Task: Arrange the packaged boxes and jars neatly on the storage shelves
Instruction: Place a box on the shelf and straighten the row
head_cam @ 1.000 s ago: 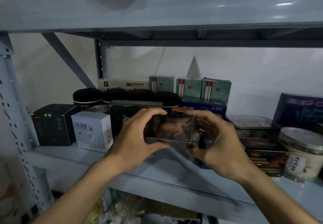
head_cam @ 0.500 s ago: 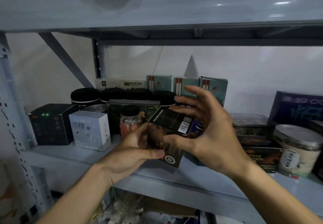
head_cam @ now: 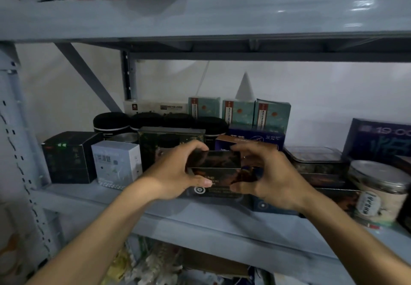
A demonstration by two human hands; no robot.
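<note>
Two bare forearms (head_cam: 106,224), bare left hand (head_cam: 178,173) and right hand (head_cam: 273,180)

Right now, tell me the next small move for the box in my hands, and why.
Probably lower the box onto the shelf and push it flush beside the matching box on its right. The left hand and right hand grip it level, and bare shelf shows just below it.

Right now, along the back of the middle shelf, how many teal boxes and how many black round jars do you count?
Teal boxes: 3
Black round jars: 4
Total: 7
</note>
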